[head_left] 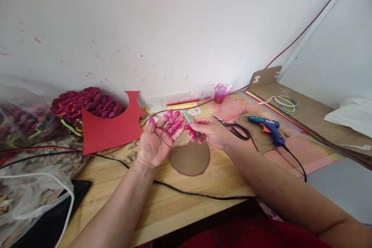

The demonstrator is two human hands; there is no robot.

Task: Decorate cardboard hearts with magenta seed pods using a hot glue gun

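My left hand (161, 135) is held palm up above the wooden table (186, 197), its fingers stretched out and stained pink. My right hand (207, 131) is just to its right, fingers pinched on a thin teal and yellow strip (187, 117) that points toward the left fingertips. Below both hands lies a brown heart-shaped cardboard piece (190, 159). Black scissors (234, 128) rest right of my right hand. A blue glue gun (269, 128) lies further right on cut cardboard.
A red paper sheet (109, 130) with a round cut-out leans at the left, in front of a dark red petal cluster (84, 102). A black cable (186, 192) crosses the table. A pink cup (220, 93) stands by the wall. Plastic bags lie at left; cardboard with wire loops (286, 102) at right.
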